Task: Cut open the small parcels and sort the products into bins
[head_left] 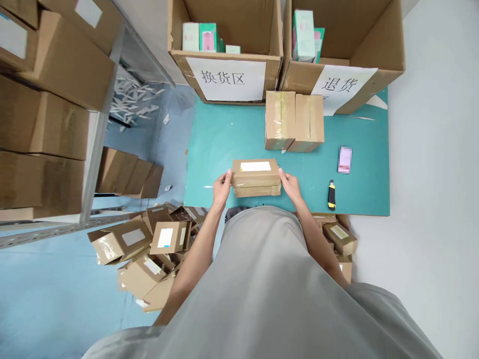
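A taped cardboard box (256,177) with a white label on top sits between my hands near the front edge of the green table (217,134). My left hand (222,186) grips its left end, thumb toward the top edge. At the opposite end, my right hand (290,185) holds the box by its right side. Beyond it stand two taped cardboard boxes (280,119) side by side. To the right lie a yellow and black box cutter (331,195) and a phone with a blurred-out screen (345,159).
Two large open cartons (224,80) (381,70) with paper signs stand at the back, holding small green-and-white boxes (304,37). A shelf (95,164) stacked with cartons is at left. Opened boxes (149,259) heap on the floor; more boxes (339,237) lie right of me.
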